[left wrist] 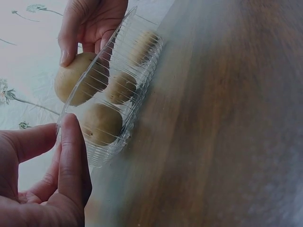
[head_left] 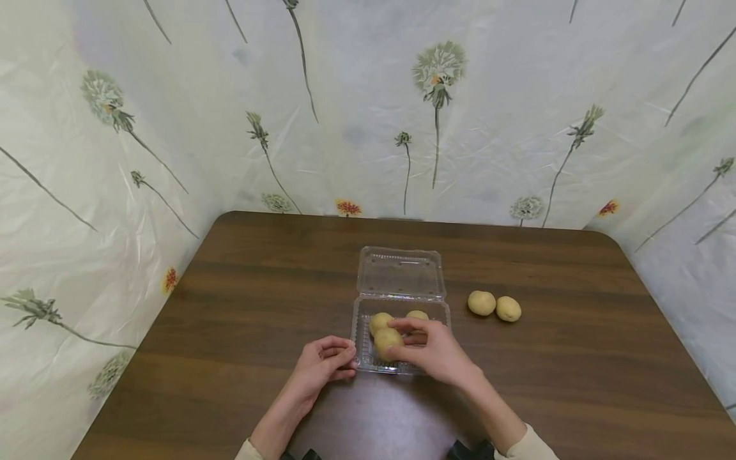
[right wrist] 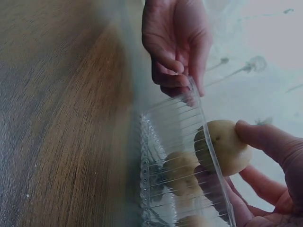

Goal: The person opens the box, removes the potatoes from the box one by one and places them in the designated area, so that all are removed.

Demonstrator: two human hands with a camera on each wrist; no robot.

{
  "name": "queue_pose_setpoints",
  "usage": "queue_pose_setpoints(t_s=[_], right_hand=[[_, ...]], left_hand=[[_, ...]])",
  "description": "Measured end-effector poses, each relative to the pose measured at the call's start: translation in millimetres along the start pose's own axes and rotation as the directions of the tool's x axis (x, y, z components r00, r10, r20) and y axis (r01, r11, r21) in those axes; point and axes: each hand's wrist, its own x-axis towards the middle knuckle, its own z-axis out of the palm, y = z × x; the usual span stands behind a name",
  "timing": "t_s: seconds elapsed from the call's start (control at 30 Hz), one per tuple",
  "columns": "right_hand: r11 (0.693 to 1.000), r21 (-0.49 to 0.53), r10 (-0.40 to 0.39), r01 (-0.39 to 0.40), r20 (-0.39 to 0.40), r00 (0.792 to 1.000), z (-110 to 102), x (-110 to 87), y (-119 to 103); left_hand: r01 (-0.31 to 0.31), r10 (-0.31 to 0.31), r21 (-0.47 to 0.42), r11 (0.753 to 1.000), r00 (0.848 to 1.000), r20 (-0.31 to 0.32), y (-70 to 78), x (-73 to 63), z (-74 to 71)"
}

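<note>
A clear plastic clamshell container (head_left: 400, 296) stands on the table with its lid (head_left: 400, 271) folded back. My left hand (head_left: 324, 367) pinches the container's left rim between thumb and fingers, as the left wrist view shows. In my right hand (head_left: 434, 348) is a round yellow potato (right wrist: 227, 147), gripped by thumb and fingers and partly above the rim. Three other potatoes lie inside; through the ribbed wall, the left wrist view shows a near potato (left wrist: 102, 124), a middle potato (left wrist: 121, 88) and a far potato (left wrist: 143, 47). From the head, my right hand partly covers them.
Two more potatoes sit side by side on the brown wooden table (head_left: 575, 358), right of the container: a left potato (head_left: 481, 303) and a right potato (head_left: 508, 309). A pale sheet (head_left: 368, 160) with dandelion prints hangs behind the table and along both sides.
</note>
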Motion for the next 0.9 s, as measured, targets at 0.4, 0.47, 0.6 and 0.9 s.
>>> queue_pose_setpoints(t_s=[0.4, 0.47, 0.6, 0.9], right_hand=[[0.997, 0.063, 0.046, -0.045, -0.014, 0.999, -7, -7.4, -1], [0.997, 0.064, 0.042, -0.041, -0.012, 0.999, -7, -8.9, -1], [0.998, 0.059, 0.023, -0.023, -0.007, 1.000, -8, -11.0, 1], [0.998, 0.052, 0.035, -0.034, -0.025, 0.999, -9, -16.7, 2]], left_hand=[[-0.009, 0.009, -0.010, 1.000, 1.000, 0.002, -1.5, 0.6, 0.1], [-0.007, 0.007, -0.009, 1.000, 1.000, 0.001, -1.4, 0.7, 0.1], [-0.002, 0.002, -0.009, 1.000, 1.000, -0.001, -1.2, 0.6, 0.0], [-0.004, 0.004, 0.005, 1.000, 1.000, 0.004, -1.0, 0.8, -0.6]])
